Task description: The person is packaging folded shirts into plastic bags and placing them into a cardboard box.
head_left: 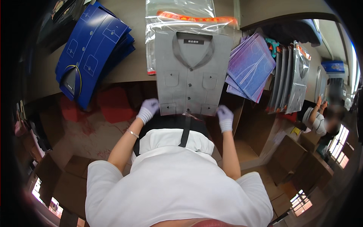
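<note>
A flat grey shirt (194, 85), stiff like printed card, lies in front of me with its collar away from me. It has dark buttons and several pockets. Its near end reaches past the table edge, where a thin shine of clear film shows. My left hand (148, 109), in a pale purple glove, is closed at the shirt's lower left edge. At the lower right corner, my right hand (225, 116) is closed too, in a matching glove. What the fingers pinch is too small to make out. Clear plastic bags (150, 45) with an orange-red band (196, 18) lie under the shirt.
Blue shirt-shaped pieces (92, 45) are stacked at the left of the table (136, 66). Purple-blue printed sheets (252, 62) lie at the right, beside a row of bagged grey shirts (297, 79). Red stools (113, 104) stand below. Cardboard boxes (285, 155) and another person (315, 119) are farther right.
</note>
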{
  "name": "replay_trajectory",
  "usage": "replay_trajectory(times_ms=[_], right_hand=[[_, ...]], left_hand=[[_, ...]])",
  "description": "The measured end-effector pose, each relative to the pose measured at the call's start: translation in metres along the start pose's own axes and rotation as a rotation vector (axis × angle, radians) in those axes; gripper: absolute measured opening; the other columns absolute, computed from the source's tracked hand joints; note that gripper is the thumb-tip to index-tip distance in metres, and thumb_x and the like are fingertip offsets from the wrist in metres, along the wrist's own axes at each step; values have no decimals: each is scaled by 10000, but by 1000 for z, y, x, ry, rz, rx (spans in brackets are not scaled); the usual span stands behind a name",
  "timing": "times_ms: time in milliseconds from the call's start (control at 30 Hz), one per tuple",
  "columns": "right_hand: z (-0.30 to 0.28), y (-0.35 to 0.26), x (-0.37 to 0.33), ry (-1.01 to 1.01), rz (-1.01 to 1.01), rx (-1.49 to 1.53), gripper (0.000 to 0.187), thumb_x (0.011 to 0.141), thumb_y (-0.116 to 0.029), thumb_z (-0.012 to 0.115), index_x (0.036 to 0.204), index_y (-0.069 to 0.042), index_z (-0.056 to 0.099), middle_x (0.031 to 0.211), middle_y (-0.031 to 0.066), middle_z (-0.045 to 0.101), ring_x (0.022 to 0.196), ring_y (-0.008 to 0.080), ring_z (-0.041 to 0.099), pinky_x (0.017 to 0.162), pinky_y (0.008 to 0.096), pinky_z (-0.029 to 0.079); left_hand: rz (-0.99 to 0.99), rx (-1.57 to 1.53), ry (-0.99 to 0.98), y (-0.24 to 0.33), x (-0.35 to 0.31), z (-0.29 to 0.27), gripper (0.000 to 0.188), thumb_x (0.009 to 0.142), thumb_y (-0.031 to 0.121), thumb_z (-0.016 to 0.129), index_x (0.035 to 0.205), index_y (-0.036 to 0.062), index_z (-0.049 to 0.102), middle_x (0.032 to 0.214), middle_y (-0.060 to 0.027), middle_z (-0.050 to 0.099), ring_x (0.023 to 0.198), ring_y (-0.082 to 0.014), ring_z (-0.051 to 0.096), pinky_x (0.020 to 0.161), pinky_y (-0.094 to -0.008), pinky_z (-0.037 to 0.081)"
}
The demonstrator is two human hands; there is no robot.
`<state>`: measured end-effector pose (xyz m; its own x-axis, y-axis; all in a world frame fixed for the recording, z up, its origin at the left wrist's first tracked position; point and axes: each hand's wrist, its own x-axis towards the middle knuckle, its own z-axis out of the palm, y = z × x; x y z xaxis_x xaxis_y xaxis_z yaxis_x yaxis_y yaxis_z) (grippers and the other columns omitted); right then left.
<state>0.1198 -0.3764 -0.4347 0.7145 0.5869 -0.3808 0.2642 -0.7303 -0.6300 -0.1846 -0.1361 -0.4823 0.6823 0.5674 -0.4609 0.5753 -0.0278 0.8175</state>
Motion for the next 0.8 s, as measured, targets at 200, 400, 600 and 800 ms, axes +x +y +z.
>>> replay_trajectory(times_ms=[200,400,600,800], right_hand=[[48,25,-65,-282,617,1271,234,838,-233,608,956,-34,577,734,31,587,658,91,532,593,227,446],[13,-88,-45,67,91,1093,151,841,-176,590,760,-59,540,572,-26,450,482,66,408,457,199,343],[-116,-223,-91,216,-397,310,223,777,-20,592,997,7,616,711,87,621,563,138,564,509,241,433],[-8,-193,12,253,-772,-159,297,750,-64,535,1028,-138,606,859,92,623,757,288,591,647,369,481]], left_hand=[[-153,-64,-386,47,-35,-17,94,747,70,617,794,-11,612,695,-101,621,654,-133,569,646,-278,476],[-32,-350,-472,122,-57,-55,37,782,28,613,799,-5,611,774,-34,610,732,-95,552,690,-239,472],[108,-275,-661,141,-68,-47,104,792,22,574,877,-28,607,807,-75,628,751,-119,590,721,-242,489],[181,-223,-589,151,-45,-37,101,805,24,553,877,-29,600,792,-92,625,730,-144,602,704,-256,497]])
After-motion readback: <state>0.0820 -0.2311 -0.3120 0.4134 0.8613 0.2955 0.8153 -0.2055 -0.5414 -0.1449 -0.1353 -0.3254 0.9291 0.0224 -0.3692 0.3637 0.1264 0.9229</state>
